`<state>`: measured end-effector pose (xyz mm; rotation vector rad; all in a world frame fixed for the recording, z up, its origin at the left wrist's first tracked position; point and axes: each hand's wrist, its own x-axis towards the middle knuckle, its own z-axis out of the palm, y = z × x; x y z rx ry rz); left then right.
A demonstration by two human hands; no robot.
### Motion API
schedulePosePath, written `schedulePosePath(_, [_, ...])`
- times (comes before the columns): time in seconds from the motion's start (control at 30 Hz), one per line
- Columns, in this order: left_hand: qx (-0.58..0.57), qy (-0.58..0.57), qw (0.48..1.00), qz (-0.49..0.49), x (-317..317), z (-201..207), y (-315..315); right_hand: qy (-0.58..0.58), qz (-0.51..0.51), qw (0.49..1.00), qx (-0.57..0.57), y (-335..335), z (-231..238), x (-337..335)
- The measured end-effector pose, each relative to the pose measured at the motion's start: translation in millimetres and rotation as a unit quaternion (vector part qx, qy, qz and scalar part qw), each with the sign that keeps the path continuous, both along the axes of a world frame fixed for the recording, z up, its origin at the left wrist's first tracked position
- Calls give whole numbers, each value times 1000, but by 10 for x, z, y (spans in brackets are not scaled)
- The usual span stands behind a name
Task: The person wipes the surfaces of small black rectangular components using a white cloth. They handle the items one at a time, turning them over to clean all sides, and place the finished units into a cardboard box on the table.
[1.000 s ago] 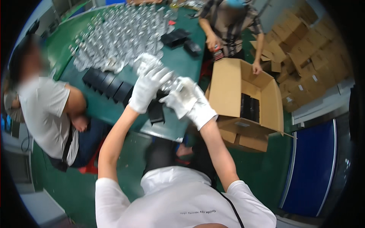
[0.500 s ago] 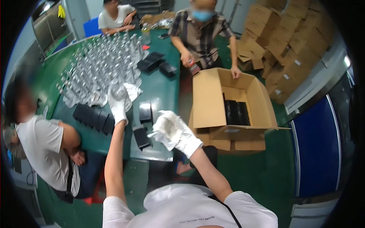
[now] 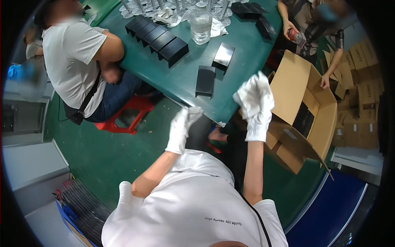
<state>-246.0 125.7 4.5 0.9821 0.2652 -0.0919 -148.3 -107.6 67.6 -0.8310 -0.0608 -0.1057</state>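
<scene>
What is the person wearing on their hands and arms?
Both hands wear loose white fabric gloves: the left hand and the right hand. The gloves end at the wrists with a soft cuff. The forearms are bare. Short white T-shirt sleeves cover the upper arms only.

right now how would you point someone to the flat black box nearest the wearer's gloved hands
Start at the green table and find its near edge, where the white-gloved left hand and right hand hang empty. Two flat black rectangular boxes lie apart from the leaning row farther back. It is the flat black box closer to the edge; its twin sits nearer the clear plastic bottle.
</scene>
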Motion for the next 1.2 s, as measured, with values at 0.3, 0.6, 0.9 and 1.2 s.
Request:
schedulePosePath(0.3, [-341, 23, 940, -20, 672, 84, -380, -354, -40, 505, -787, 984, -274, 681])
schedulePosePath(0.6, [-283, -62, 956, -51, 671, -269, -285, -351, -18, 630, -692, 850, 55, -78])
schedulePosePath(0.9, [-273, 121, 953, 48, 829, -18, -265, 184, 86, 971, -128, 138, -439, -868])
schedulePosePath(1.2, [-426, 256, 867, 3, 314, 591, -504, -172, -205, 761, -592, 448, 267, -315])
